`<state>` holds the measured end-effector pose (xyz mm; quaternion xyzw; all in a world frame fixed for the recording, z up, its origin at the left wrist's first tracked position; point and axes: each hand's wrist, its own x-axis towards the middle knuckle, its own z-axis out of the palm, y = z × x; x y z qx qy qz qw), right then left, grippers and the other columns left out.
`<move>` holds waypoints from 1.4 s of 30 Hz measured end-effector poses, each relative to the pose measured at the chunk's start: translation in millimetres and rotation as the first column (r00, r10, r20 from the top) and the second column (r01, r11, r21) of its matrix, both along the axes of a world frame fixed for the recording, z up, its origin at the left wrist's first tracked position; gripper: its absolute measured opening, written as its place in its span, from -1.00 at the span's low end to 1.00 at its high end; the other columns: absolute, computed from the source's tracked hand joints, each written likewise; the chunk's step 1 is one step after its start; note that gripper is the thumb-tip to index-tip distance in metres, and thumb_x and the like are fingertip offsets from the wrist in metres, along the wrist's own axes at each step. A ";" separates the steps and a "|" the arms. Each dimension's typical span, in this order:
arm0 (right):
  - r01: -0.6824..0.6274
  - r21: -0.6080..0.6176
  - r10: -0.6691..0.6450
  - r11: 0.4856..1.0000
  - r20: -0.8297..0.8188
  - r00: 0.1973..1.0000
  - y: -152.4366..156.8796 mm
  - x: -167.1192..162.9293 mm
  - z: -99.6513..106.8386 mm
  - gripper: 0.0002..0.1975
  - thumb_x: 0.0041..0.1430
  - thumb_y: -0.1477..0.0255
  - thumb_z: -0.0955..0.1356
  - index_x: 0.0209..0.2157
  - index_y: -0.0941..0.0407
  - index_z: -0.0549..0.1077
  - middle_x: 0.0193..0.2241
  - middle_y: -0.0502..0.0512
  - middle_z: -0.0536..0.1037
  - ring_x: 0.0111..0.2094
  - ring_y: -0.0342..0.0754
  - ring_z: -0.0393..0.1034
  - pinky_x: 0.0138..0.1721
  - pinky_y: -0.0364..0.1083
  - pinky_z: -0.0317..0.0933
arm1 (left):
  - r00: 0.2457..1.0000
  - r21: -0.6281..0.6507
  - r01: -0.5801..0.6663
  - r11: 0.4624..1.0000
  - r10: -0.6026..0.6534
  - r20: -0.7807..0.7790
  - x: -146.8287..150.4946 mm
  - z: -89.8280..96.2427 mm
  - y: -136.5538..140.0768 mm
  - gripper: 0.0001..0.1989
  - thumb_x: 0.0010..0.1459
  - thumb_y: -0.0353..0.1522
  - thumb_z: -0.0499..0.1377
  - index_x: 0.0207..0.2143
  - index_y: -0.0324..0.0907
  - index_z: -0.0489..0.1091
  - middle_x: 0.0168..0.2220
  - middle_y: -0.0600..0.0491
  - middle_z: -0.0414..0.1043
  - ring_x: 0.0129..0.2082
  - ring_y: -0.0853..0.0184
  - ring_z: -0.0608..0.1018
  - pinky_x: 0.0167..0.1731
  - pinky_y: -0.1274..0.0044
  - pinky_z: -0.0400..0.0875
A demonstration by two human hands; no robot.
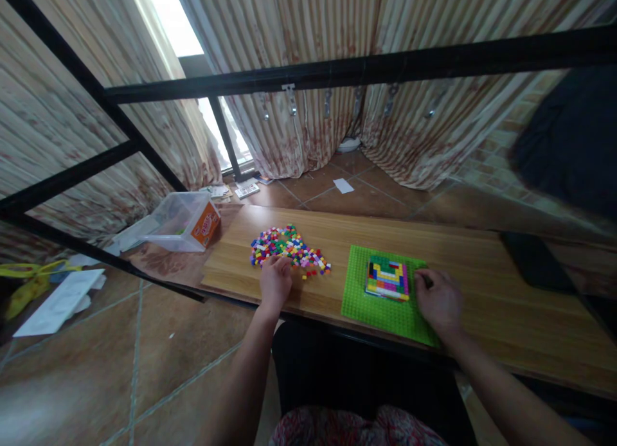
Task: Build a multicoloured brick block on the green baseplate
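My left hand [276, 280] is at the near edge of a loose pile of small coloured building bricks [301, 252], its fingers curled down against them. What the fingertips grip, if anything, is hidden. On the green baseplate [354, 292] sits a low, roughly square build of multicoloured bricks [388, 282], with an uneven top layer. My right hand [439, 299] rests over the baseplate's right edge, just beside the build. Its fingers are bent and pressed together, with a dark spot at the fingertips that I cannot make out.
The long wooden table [482, 272] bears a dark flat phone-like object [537, 261] at the right. A clear plastic box [180, 224] with an orange label stands beyond the left end. Black metal bars [337, 73] cross in front of the curtains [308, 28]. Papers [60, 303] lie at floor level.
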<state>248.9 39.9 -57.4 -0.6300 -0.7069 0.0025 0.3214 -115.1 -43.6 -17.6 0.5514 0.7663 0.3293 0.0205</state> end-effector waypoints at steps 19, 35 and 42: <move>0.019 -0.009 -0.019 1.000 -0.039 0.999 0.9 -1.9 -2.0 -0.71 0.18 0.28 0.21 -0.35 0.12 0.49 -0.37 0.18 0.50 -0.30 0.06 0.32 -0.21 0.00 0.18 | 0.998 0.085 0.032 0.996 -0.036 0.046 5.6 4.7 4.4 -0.90 0.13 -0.41 0.09 -0.35 -0.15 0.40 -0.29 -0.04 0.44 -0.26 0.24 0.51 -0.21 0.43 0.40; 0.014 -0.007 -0.015 1.000 -0.115 0.993 0.2 -8.9 5.6 -0.78 0.19 0.38 0.23 -0.38 0.11 0.49 -0.37 0.16 0.48 -0.26 0.04 0.29 -0.16 0.00 0.15 | 0.784 0.161 0.425 0.891 -0.451 0.427 112.2 32.4 33.5 -0.86 0.09 -0.46 0.11 -0.36 -0.15 0.46 -0.40 0.07 0.49 -0.40 0.39 0.52 -0.35 0.57 0.39; 0.024 -0.016 -0.026 1.000 -0.121 0.992 0.2 -10.2 6.3 -0.79 0.18 0.39 0.24 -0.39 0.11 0.49 -0.38 0.16 0.48 -0.27 0.05 0.28 -0.17 0.00 0.14 | 0.832 0.050 0.516 0.855 -0.514 0.209 141.6 42.9 54.3 -0.78 0.15 -0.48 0.08 -0.29 -0.12 0.51 -0.32 0.02 0.52 -0.35 0.34 0.53 -0.26 0.53 0.38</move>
